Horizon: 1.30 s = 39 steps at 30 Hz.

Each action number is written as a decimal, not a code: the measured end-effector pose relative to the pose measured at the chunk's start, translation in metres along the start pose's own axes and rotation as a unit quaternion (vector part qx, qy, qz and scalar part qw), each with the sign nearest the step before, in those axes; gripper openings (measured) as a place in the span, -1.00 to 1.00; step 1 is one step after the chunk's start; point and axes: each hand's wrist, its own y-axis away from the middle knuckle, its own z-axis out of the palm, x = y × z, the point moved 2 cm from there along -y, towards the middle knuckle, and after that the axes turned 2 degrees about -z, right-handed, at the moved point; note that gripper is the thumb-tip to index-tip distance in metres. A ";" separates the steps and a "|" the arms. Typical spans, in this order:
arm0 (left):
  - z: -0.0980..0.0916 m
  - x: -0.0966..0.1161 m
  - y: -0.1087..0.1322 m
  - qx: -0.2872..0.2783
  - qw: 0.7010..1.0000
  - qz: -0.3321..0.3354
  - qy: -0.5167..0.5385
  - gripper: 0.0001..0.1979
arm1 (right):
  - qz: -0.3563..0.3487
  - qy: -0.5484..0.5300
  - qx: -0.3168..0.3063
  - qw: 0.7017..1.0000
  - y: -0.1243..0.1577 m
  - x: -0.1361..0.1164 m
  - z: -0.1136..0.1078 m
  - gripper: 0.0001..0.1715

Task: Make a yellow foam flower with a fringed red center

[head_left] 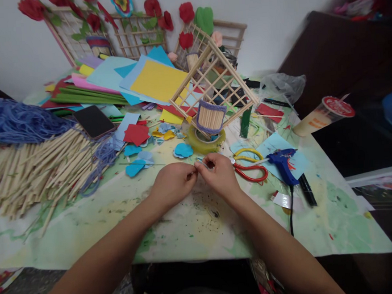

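My left hand [173, 182] and my right hand [219, 174] meet over the middle of the table, fingertips pinched together on a small pale piece [202, 163] that I cannot make out. Just beyond them lie a roll of tape [206, 142], a blue paper heart [183, 150] and a small bundle of sticks wrapped in purple yarn [210, 117]. Red and yellow scissors [251, 165] lie right of my right hand, touching nothing I hold.
A blue glue gun [284, 163] and black marker [307, 189] lie at the right. A heap of wooden sticks [33, 172] and blue yarn [13, 121] fill the left. Coloured paper [158, 80], a phone [94, 121], stick lattices [211, 78] and a cup [324, 114] stand behind.
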 end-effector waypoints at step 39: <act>-0.003 -0.005 -0.001 0.038 0.995 -0.008 0.095 -0.74 | -0.126 0.055 0.036 0.990 0.007 -0.003 0.004 -0.65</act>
